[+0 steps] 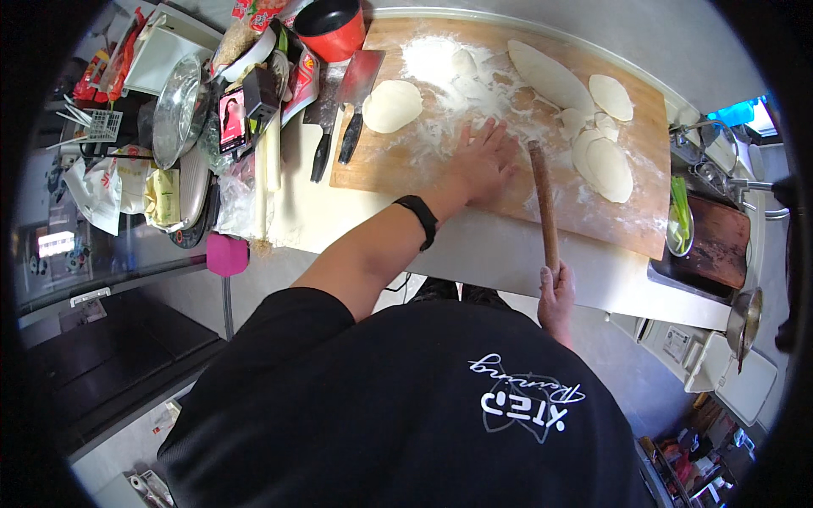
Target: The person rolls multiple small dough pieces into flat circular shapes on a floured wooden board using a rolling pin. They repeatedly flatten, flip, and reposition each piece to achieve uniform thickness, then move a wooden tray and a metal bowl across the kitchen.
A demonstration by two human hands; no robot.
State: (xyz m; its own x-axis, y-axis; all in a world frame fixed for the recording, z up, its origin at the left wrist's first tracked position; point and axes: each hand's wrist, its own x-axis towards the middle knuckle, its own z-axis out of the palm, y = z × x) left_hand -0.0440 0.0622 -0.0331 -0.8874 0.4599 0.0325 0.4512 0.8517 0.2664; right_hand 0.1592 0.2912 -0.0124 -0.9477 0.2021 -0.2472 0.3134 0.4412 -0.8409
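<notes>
My left hand (486, 162), fingers spread, is over the floured wooden board (406, 171), with flour under and around it; whether the palm presses down I cannot tell. My right hand (557, 295) grips the near end of a wooden rolling pin (544, 203), whose far end reaches over the board. A round flat piece of dough (392, 106) lies at the board's left. White flour (432, 60) is heaped at the back. On the right are a long piece of dough (549, 76), a small oval sheet (610, 97) and overlapping flat pieces (610, 170).
Two cleavers (361, 82) lie by the board's left edge, near a red pot (333, 32). Further left are a phone (233, 120) on a holder, leeks (273, 152) and a steel bowl (174, 111). At right, a bowl of cut greens (679, 222) stands beside the sink area.
</notes>
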